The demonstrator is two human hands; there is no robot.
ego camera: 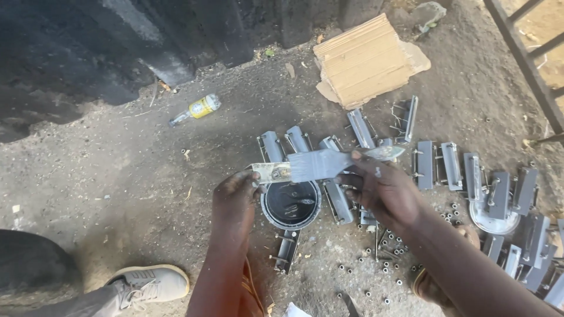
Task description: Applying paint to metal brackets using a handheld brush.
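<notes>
both hands — left hand (237, 191), right hand (382, 186) — fingers pinched on a grey-coated paintbrush (320, 164) (over an open paint tin (291, 204))

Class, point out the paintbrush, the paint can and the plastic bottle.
paintbrush (314, 164), head view, on its grey ferrule.
paint can (291, 205), head view, on the dark paint inside.
plastic bottle (198, 108), head view, on its yellow label.

bare dirt floor (117, 176) in daylight, dark sooty wall (88, 47) behind, metal railing (529, 64) at right.
</notes>
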